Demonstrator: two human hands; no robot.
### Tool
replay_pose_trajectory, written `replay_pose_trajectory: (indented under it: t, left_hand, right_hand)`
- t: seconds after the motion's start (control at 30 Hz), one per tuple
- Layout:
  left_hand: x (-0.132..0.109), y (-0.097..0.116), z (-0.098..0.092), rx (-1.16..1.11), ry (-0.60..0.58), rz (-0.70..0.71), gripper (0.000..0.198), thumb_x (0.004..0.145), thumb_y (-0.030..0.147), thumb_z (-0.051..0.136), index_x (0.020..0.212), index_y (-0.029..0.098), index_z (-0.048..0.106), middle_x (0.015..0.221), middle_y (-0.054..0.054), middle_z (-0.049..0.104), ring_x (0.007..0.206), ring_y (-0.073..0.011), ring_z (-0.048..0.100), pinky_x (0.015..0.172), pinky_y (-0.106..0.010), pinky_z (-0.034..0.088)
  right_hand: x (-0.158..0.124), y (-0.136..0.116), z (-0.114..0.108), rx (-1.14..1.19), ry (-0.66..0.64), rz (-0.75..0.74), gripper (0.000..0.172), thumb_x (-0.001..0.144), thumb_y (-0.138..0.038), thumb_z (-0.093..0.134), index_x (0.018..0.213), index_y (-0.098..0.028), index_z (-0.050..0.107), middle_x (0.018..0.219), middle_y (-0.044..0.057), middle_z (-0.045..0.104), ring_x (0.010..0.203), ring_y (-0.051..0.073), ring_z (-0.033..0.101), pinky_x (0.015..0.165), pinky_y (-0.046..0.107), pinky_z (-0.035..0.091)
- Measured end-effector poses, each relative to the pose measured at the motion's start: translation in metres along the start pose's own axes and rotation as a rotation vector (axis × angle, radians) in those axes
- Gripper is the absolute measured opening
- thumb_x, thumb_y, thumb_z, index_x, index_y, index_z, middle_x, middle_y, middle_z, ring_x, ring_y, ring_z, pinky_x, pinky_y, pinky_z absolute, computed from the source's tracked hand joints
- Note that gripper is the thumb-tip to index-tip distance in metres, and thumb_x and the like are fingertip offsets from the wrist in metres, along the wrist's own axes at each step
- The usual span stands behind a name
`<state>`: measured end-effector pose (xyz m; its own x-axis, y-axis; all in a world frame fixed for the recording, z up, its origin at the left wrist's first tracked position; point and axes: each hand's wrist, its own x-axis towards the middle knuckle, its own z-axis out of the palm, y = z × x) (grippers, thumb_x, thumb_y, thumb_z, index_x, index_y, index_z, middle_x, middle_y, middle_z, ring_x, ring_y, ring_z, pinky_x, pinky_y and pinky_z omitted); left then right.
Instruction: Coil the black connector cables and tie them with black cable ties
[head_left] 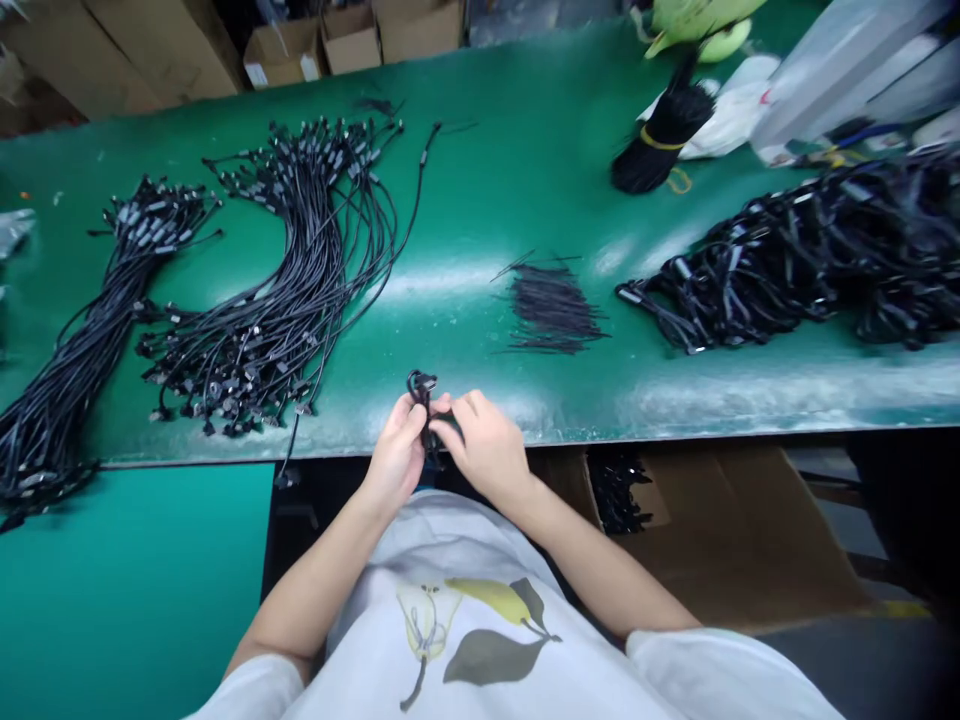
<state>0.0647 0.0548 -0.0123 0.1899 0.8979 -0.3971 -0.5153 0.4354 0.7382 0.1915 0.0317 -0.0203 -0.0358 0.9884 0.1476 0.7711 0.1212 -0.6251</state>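
A left hand point(397, 455) and right hand point(487, 450) together pinch a small coiled black cable point(424, 395) at the near edge of the green counter point(487, 180), low centre of the frame, apparently so its loops hold together. Short black ties point(551, 305) lie within reach just beyond. Fanned bundles of black cables point(285, 270) fill the left and a tangled heap point(810, 260) the right, while cardboard boxes point(352, 40) line the top edge.

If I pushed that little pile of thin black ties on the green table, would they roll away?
Probably not: the ties are thin loose strands, fanned out, so they would likely scatter or slide on the glossy table. They look very light. Nothing binds them, unlike the banded bundle, so a grab may drop some.
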Motion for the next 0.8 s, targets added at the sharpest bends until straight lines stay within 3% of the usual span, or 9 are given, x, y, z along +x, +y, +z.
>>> replay_pose_trajectory:
  t: [0.1,0.17,0.33,0.4,0.47,0.57,0.63,0.7,0.8]
  left_hand:
    - [0.01,0.001,0.006,-0.038,0.099,0.103,0.027,0.071,0.031,0.081,0.092,0.021,0.068,0.085,0.0,0.072,0.092,-0.0141,0.067,0.091,-0.026,0.049]
    - [0.019,-0.003,0.008,-0.024,0.122,0.138,0.028,0.068,0.03,0.083,0.09,0.021,0.069,0.082,0.001,0.071,0.085,-0.011,0.067,0.089,-0.023,0.048]
    - [0.031,-0.025,0.016,0.058,0.071,0.085,0.024,0.07,0.035,0.081,0.087,0.021,0.07,0.081,0.001,0.07,0.107,-0.0156,0.063,0.104,-0.029,0.042]
    - [0.03,-0.031,0.022,0.092,-0.003,0.044,0.027,0.072,0.037,0.079,0.093,0.023,0.07,0.093,-0.001,0.072,0.122,-0.0189,0.057,0.11,-0.034,0.037]
    - [0.028,-0.033,0.027,0.184,-0.117,-0.009,0.035,0.076,0.039,0.076,0.107,0.025,0.068,0.118,-0.004,0.068,0.132,-0.0219,0.049,0.114,-0.038,0.032]
    - [0.026,-0.027,0.022,0.423,-0.205,-0.056,0.048,0.079,0.04,0.072,0.123,0.026,0.06,0.142,-0.009,0.054,0.136,-0.0252,0.044,0.116,-0.042,0.031]
    - [0.024,-0.02,0.01,0.571,-0.181,-0.032,0.046,0.079,0.041,0.07,0.121,0.024,0.061,0.137,-0.012,0.058,0.131,-0.0268,0.051,0.113,-0.044,0.034]
    - [0.02,-0.009,-0.009,0.697,-0.142,0.032,0.038,0.081,0.042,0.067,0.114,0.022,0.065,0.125,-0.013,0.065,0.122,-0.0272,0.058,0.11,-0.044,0.038]
    - [0.011,0.016,-0.042,0.932,-0.042,0.225,0.029,0.085,0.037,0.061,0.11,0.023,0.068,0.118,-0.011,0.069,0.115,-0.0265,0.061,0.106,-0.042,0.04]
  right_hand:
    - [0.0,-0.005,0.008,0.003,0.027,-0.094,0.054,0.096,-0.051,0.042,0.131,-0.011,0.046,0.119,0.018,0.059,0.103,0.025,0.061,0.08,0.033,0.051]
    - [0.002,-0.003,0.014,0.003,-0.023,-0.099,0.055,0.098,-0.046,0.04,0.138,-0.009,0.036,0.119,0.018,0.059,0.099,0.023,0.063,0.077,0.032,0.053]
    - [0.0,0.02,0.014,-0.185,-0.095,-0.084,0.029,0.099,-0.032,0.04,0.115,-0.013,0.053,0.094,0.009,0.061,0.082,0.019,0.061,0.071,0.03,0.05]
    - [-0.001,0.034,0.003,-0.245,-0.104,-0.088,0.025,0.099,-0.031,0.039,0.106,-0.015,0.057,0.091,0.006,0.059,0.077,0.016,0.059,0.066,0.027,0.047]
    - [0.001,0.055,-0.017,-0.332,-0.074,-0.079,0.027,0.1,-0.029,0.035,0.101,-0.017,0.059,0.088,0.006,0.058,0.073,0.015,0.056,0.063,0.025,0.043]
    - [0.012,0.104,-0.072,-0.531,0.088,0.031,0.033,0.101,-0.028,0.031,0.104,-0.016,0.061,0.088,0.008,0.058,0.079,0.017,0.053,0.071,0.027,0.041]
    - [0.02,0.145,-0.115,-0.689,0.221,0.141,0.034,0.101,-0.03,0.032,0.117,-0.016,0.059,0.095,0.011,0.06,0.088,0.021,0.052,0.077,0.031,0.04]
    - [0.027,0.188,-0.148,-0.789,0.342,0.264,0.039,0.1,-0.032,0.031,0.12,-0.012,0.058,0.097,0.016,0.059,0.088,0.024,0.052,0.072,0.034,0.038]
    - [0.036,0.235,-0.163,-0.824,0.369,0.275,0.048,0.099,-0.041,0.026,0.115,-0.016,0.064,0.088,0.02,0.059,0.076,0.026,0.05,0.059,0.037,0.029]
